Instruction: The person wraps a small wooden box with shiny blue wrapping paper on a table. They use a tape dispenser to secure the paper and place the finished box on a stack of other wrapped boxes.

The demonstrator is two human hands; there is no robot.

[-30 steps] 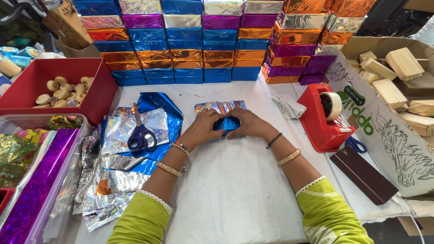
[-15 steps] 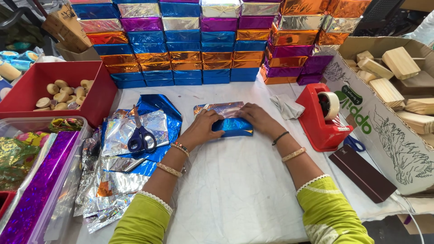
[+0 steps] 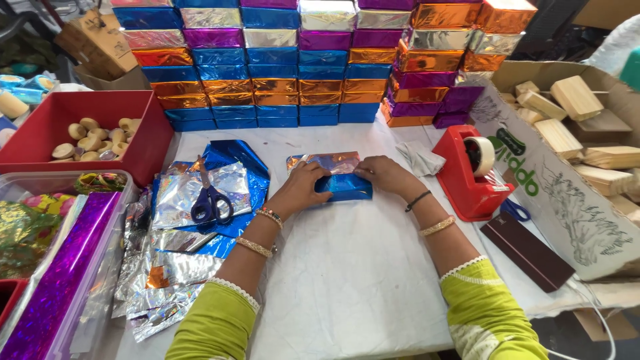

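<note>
A small block half wrapped in shiny blue foil [image 3: 347,187] lies on the white table, with a silvery flap of the foil [image 3: 325,162] spread out behind it. My left hand [image 3: 303,187] presses on the block's left end and foil. My right hand [image 3: 381,175] presses down on the block's right top edge, fingers folding the foil over. Both wrists wear bangles.
Left of my hands lie loose foil sheets [image 3: 180,233] with blue scissors [image 3: 209,202] on top. A red tape dispenser [image 3: 473,173] stands to the right, beside a cardboard box of wooden blocks [image 3: 573,113]. Stacked foil-wrapped boxes [image 3: 300,67] line the back. A red bin of wooden rounds [image 3: 87,137] stands left.
The blue foil has been folded further over the block, and both hands have shifted slightly along it, pressing the fold flat.
</note>
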